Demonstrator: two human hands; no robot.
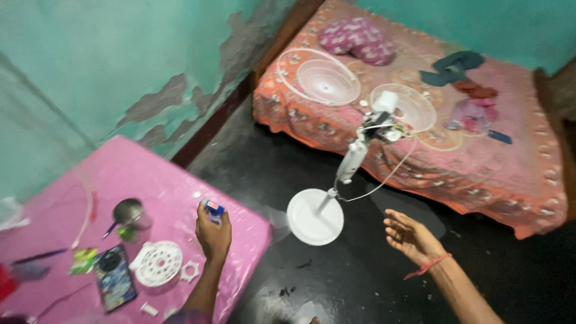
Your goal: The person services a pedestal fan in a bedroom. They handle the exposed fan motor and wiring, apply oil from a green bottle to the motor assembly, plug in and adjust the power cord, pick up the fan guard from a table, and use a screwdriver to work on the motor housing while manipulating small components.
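left hand (213, 231) fingers around small blue object (214, 209) (right hand (411, 236) spread wide, empty)

Small blue-red thing (214, 209) (in fist) blurred, mostly hidden.

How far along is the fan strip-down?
Done: both grilles lie on the bed, and a white motor cover on the pink table. In hand: left hand holds a small blue item; right hand is empty. Left: the fan stand leans against the bed, wires exposed.
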